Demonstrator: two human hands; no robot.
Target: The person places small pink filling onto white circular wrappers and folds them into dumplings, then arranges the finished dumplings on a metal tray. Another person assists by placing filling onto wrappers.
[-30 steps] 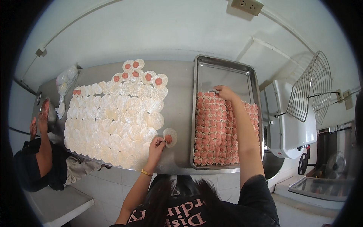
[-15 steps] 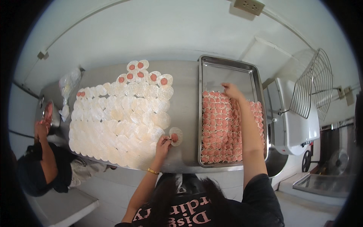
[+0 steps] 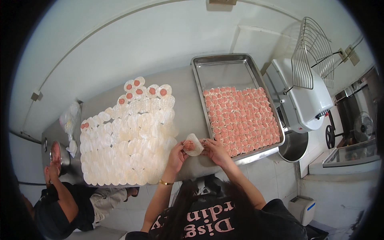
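Note:
Between my two hands, a round pale dumpling wrapper (image 3: 196,149) with a pink meat filling is held over the table's front part. My left hand (image 3: 177,157) pinches its left edge, next to the filling. The fingers of my right hand (image 3: 216,152) are closed at its right edge. Left of my hands, many overlapping dumpling wrappers (image 3: 128,140) cover the table in rows; several at the far end carry dabs of pink meat. To the right, a metal tray (image 3: 195,76) holds tight rows of open-topped dumplings (image 3: 242,120).
At the far left, a co-worker's hands (image 3: 50,173) are at a metal bowl (image 3: 64,164) of pink meat. A clear plastic bag (image 3: 70,119) lies beside the wrappers. Right of the tray stand a white machine (image 3: 302,98), a wire guard (image 3: 310,56) and a metal mixing bowl (image 3: 295,148).
My right hand has come back from the tray to the wrapper. My left hand still holds the wrapper, now between both hands. The whole view has shifted and tilted.

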